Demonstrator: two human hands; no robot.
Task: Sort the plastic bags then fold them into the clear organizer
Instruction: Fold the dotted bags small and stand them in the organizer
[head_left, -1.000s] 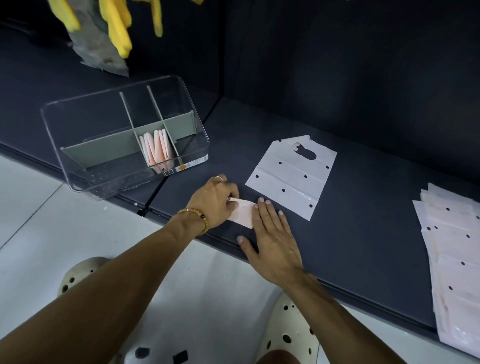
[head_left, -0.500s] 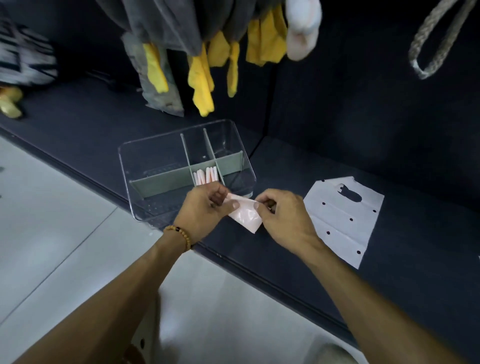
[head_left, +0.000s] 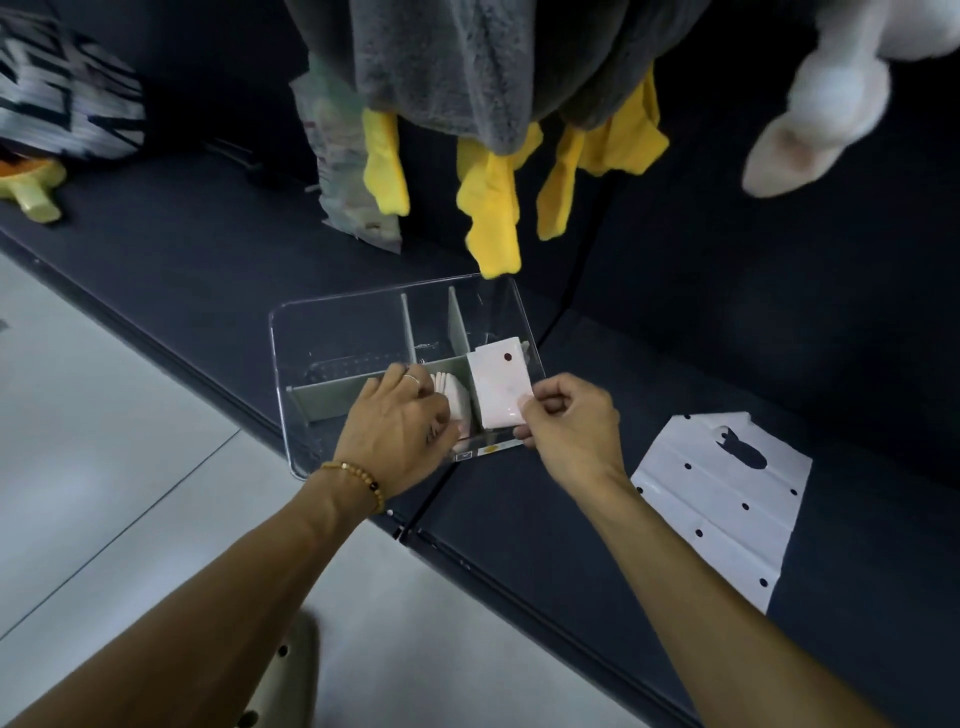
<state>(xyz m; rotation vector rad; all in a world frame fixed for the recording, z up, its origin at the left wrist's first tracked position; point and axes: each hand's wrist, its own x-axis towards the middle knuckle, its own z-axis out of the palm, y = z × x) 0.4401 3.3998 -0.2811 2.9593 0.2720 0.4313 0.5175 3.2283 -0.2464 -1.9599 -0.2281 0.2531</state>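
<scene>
A clear organizer (head_left: 332, 332) with grey dividers stands on the dark shelf. Several folded pale pink bags (head_left: 453, 397) stand upright in its front middle compartment. My left hand (head_left: 397, 431) reaches into that compartment, its fingers against the folded bags. My right hand (head_left: 563, 423) pinches a folded pink bag (head_left: 498, 387) with one dark dot and holds it upright over the organizer's front right part. A flat white bag (head_left: 727, 512) with punched holes lies on the shelf to the right.
Grey cloth (head_left: 467, 57) with yellow glove fingers (head_left: 491, 208) hangs just above the organizer. A white plush piece (head_left: 810, 114) hangs at top right. A striped item (head_left: 67, 98) and a yellow-green object (head_left: 31, 187) sit at far left. White floor lies below the shelf edge.
The folded bag left the shelf surface and went up to the organizer in my right hand. My left hand let go of it and reached into the compartment with the folded bags.
</scene>
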